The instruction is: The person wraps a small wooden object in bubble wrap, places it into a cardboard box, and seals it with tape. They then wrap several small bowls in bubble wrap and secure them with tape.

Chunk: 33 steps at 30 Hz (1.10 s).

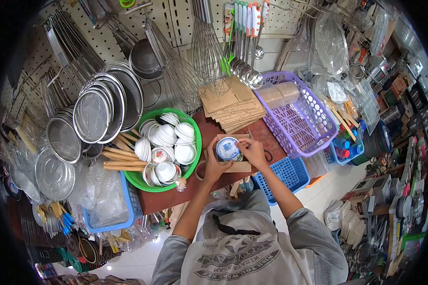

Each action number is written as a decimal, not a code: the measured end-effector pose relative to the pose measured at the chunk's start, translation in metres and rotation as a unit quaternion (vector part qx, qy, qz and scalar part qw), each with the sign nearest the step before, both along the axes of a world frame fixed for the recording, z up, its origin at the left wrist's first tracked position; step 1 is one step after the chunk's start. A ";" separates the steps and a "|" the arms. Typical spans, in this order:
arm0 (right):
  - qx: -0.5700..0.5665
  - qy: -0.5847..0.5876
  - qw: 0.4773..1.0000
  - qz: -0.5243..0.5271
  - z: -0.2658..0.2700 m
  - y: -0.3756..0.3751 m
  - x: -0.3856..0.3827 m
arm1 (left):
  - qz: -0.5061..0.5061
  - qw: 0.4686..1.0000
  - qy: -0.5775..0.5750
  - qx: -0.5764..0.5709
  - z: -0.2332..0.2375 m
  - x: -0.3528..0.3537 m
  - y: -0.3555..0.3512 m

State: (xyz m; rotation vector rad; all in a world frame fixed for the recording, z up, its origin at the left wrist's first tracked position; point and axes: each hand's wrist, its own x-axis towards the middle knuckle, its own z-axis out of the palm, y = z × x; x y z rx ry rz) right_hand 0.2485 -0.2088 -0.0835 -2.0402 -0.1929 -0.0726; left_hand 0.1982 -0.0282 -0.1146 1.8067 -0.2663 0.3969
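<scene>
A small white bowl with a blue pattern (228, 148) sits in an open brown cardboard box (238, 166) at the front of the red-brown table. On the box's left side is my left hand (217, 163), its fingers closed round the cardboard. My right hand (252, 151) is at the box's right side, fingertips bent against the bowl's edge; whether they grip bowl or box is hard to make out. Behind the box lies a stack of flat brown cartons (233, 102).
Left of the box, a green basin (198, 142) holds many small white bowls. A purple basket (290, 122) stands at the right, with a blue basket (283, 176) below it. Strainers (94, 116) and whisks (209, 52) hang over the table's back. Scissors lie right of the box.
</scene>
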 end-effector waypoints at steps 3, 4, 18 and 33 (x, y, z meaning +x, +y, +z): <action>0.021 -0.036 0.999 -0.021 0.005 -0.009 0.004 | 0.015 0.997 0.002 0.074 -0.007 0.000 0.003; 0.020 -0.045 0.999 -0.023 0.006 -0.012 0.004 | 0.019 0.994 -0.004 0.103 -0.009 0.001 0.005; -0.242 -0.097 0.965 0.028 0.001 -0.012 -0.008 | 0.008 0.989 0.006 0.148 -0.016 0.004 0.010; 0.322 0.013 0.932 -0.164 -0.041 -0.055 0.011 | 0.006 0.992 0.017 0.126 -0.023 0.005 0.009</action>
